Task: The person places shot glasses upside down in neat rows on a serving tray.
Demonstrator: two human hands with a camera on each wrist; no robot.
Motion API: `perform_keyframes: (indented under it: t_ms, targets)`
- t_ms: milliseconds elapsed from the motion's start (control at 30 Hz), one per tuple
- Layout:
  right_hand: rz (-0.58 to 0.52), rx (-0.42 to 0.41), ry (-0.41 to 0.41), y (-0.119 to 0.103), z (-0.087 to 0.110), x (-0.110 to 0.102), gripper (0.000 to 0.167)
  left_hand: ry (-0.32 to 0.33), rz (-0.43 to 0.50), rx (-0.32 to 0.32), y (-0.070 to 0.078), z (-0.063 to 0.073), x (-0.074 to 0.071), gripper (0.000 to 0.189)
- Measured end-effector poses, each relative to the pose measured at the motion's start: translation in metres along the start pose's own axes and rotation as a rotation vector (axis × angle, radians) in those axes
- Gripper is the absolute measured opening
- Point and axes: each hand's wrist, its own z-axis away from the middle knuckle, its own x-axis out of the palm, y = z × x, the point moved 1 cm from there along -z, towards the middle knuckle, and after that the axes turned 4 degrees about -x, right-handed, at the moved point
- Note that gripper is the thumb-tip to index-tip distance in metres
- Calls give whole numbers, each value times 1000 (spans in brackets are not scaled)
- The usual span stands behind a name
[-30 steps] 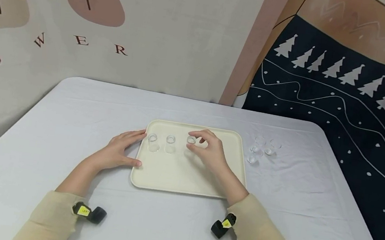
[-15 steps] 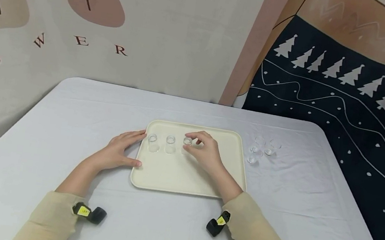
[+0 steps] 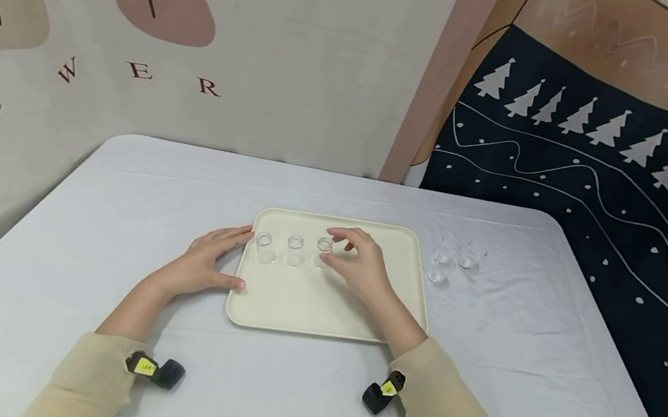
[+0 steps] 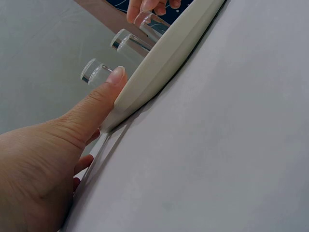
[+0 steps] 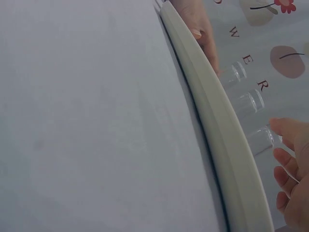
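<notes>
Three small clear shot glasses stand bottom up in a row on a cream tray point(image 3: 325, 318): a left one point(image 3: 264, 247), a middle one point(image 3: 294, 250) and a right one point(image 3: 324, 245). My right hand point(image 3: 361, 264) is at the right glass, thumb and index finger spread either side of its top, wider apart than the glass. In the right wrist view its thumb point(image 5: 285, 126) lies close by that glass. My left hand point(image 3: 201, 264) rests against the tray's left edge with fingers spread, and its thumb point(image 4: 104, 99) lies on the rim in the left wrist view.
Several more clear glasses point(image 3: 442, 259) stand grouped on the white cloth point(image 3: 485, 315), to the right of the tray. Behind the table hang a printed pale curtain point(image 3: 304, 55) and a dark one with white trees point(image 3: 570, 170).
My right hand first shifted left with the right glass, then its fingers widened and it drew slightly back right, leaving the glass standing on the tray. The left hand has not moved.
</notes>
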Motion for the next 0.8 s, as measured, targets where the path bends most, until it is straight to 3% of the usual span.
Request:
perform_keyframes:
  t_ms: [800]
  targets:
    - [33, -176, 135, 5, 41, -65, 39, 1, -2, 3, -2, 0, 0, 100]
